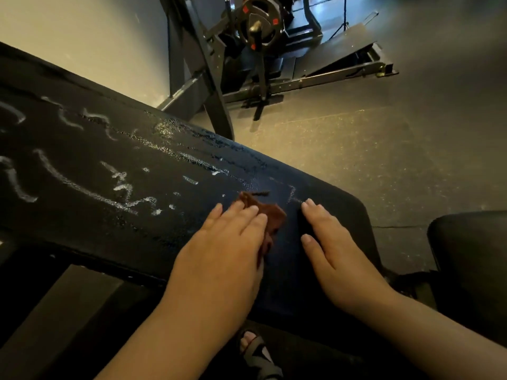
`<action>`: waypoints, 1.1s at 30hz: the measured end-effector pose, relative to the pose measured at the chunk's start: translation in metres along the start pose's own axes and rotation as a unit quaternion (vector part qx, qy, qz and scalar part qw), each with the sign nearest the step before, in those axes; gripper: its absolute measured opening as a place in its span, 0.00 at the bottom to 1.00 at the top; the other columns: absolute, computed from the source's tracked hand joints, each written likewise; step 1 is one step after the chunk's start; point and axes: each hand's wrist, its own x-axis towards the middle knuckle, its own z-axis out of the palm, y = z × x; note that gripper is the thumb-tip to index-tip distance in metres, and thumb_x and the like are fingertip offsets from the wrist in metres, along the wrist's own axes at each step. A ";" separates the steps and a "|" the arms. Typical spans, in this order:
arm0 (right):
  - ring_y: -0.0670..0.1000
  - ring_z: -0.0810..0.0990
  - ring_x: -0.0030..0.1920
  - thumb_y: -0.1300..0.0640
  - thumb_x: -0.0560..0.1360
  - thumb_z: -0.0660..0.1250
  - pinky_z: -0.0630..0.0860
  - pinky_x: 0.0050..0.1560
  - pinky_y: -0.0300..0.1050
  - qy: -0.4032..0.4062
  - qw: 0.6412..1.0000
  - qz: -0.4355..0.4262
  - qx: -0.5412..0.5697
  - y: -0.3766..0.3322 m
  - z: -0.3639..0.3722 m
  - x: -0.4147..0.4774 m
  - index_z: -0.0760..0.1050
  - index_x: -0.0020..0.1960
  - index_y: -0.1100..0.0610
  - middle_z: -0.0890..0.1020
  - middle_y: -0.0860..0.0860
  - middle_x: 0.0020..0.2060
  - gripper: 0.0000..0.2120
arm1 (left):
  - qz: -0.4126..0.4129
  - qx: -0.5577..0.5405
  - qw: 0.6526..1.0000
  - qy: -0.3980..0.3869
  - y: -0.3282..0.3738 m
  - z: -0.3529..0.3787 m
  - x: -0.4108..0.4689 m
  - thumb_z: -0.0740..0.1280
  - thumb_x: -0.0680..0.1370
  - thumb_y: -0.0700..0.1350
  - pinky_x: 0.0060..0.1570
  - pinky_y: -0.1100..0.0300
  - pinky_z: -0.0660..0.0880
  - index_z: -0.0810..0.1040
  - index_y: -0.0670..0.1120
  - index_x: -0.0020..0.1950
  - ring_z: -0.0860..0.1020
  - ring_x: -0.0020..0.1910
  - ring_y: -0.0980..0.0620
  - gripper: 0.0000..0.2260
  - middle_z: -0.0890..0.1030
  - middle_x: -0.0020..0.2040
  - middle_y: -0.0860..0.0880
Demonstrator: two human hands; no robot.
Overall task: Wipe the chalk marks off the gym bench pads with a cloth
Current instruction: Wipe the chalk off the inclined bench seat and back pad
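A long black bench pad (109, 223) runs from the upper left to the lower right. White chalk marks (71, 182) cover its left and middle parts, and wet streaks glisten near its far edge. My left hand (225, 242) lies flat on a small reddish-brown cloth (270, 215), pressing it onto the pad near the right end. Only the cloth's far and right edges show past my fingers. My right hand (332, 237) rests flat on the pad just right of the cloth, fingers together, holding nothing. A faint chalk line (295, 194) sits ahead of it.
A second black pad (472, 259) stands at the right edge. A weight machine with a plate (258, 26) and sloped footplate (345, 45) stands on the speckled floor behind the bench. A sandalled foot (255, 349) shows below the pad. A pale wall is at upper left.
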 end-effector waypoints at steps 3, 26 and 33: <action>0.32 0.39 0.75 0.48 0.84 0.52 0.38 0.74 0.33 -0.005 1.000 -0.009 -0.014 0.000 0.003 0.003 0.48 0.81 0.42 0.45 0.34 0.78 0.27 | -0.036 -0.012 0.999 0.029 0.010 -0.001 0.038 0.61 0.82 0.50 0.79 0.56 0.44 0.59 0.50 0.80 0.53 0.80 0.53 0.27 0.58 0.81 0.52; 0.35 0.48 0.78 0.49 0.83 0.55 0.46 0.75 0.35 0.019 0.999 -0.044 0.022 0.017 -0.003 0.009 0.56 0.80 0.44 0.54 0.34 0.78 0.26 | -0.049 0.021 0.998 0.019 -0.012 -0.005 0.044 0.59 0.83 0.49 0.76 0.57 0.40 0.57 0.52 0.80 0.52 0.80 0.54 0.26 0.55 0.81 0.55; 0.33 0.47 0.77 0.49 0.83 0.56 0.47 0.76 0.35 0.009 0.998 -0.052 0.017 0.021 -0.007 0.009 0.56 0.80 0.42 0.53 0.33 0.77 0.26 | 0.030 0.010 0.999 -0.028 0.021 0.007 0.022 0.59 0.83 0.50 0.79 0.57 0.41 0.58 0.49 0.80 0.52 0.80 0.53 0.26 0.58 0.81 0.51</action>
